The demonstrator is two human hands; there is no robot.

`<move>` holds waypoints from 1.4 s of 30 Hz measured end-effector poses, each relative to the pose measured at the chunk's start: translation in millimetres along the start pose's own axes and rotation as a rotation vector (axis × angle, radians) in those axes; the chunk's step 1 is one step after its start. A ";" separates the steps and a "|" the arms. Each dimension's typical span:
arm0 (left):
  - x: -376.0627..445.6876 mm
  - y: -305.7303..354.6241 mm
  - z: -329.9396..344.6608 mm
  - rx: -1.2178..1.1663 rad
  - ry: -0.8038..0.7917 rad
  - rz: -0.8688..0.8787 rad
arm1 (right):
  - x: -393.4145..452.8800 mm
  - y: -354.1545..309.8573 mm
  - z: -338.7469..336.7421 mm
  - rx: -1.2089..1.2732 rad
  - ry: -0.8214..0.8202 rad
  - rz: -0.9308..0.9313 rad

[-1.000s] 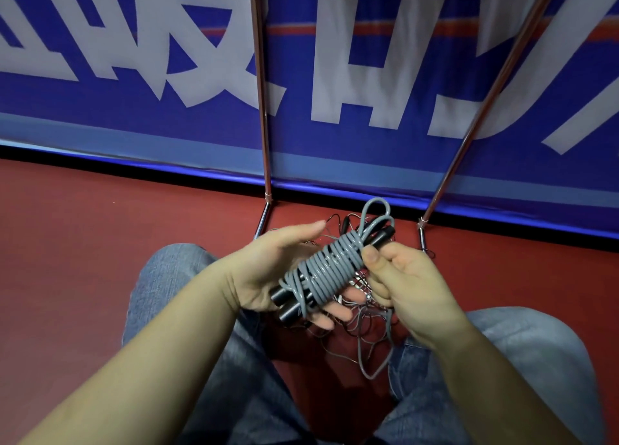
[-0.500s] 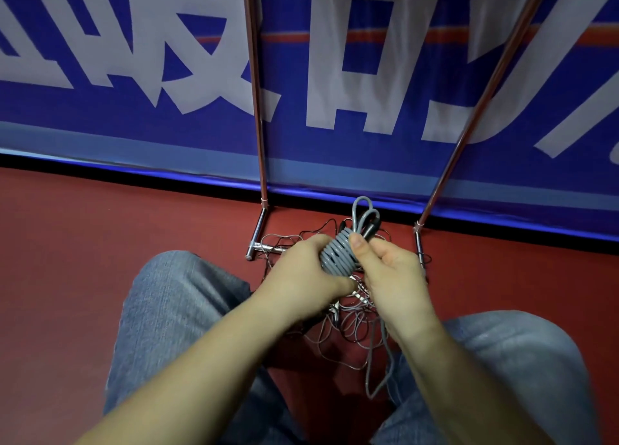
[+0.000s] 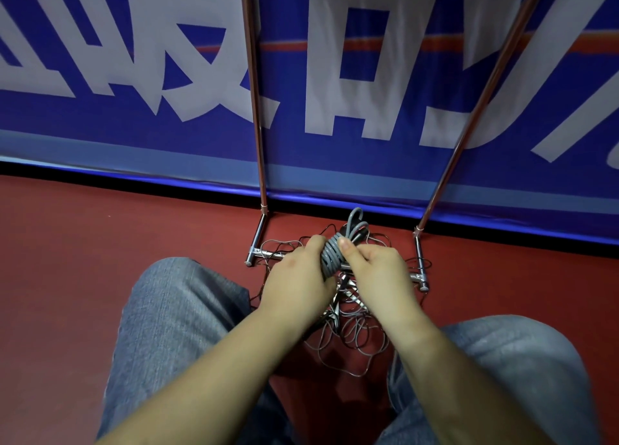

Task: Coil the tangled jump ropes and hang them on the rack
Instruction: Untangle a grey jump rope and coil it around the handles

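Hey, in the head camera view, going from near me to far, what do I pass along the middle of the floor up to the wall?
Tangled ropes on the floor → left hand and right hand holding the coiled grey rope → rack base bar → blue banner on the wall.

Red floor (image 3: 83,260), blue white-lettered banner (image 3: 335,163) behind.
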State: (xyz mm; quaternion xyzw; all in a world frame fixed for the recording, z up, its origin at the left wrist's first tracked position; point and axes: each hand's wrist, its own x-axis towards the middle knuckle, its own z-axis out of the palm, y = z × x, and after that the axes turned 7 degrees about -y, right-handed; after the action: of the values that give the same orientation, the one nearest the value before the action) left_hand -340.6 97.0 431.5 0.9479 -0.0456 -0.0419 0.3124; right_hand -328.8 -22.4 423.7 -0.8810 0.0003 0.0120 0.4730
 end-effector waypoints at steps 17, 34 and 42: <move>13.4 -18.6 -37.4 -1.270 -0.938 -0.217 | -11.6 -4.0 -12.3 0.560 -0.186 0.018; 20.2 -6.1 -25.1 -0.912 -0.406 -0.327 | -4.2 -4.3 -4.6 0.108 -0.158 -0.078; 41.7 -27.0 -43.8 -0.616 -0.306 -0.346 | -13.3 -19.7 -19.7 -0.302 -0.275 -0.173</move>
State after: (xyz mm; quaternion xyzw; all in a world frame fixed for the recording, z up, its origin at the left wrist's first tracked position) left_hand -292.9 139.7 448.3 0.7860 0.0836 -0.2467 0.5607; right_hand -341.5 -28.1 451.3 -0.9286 -0.1417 0.0911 0.3307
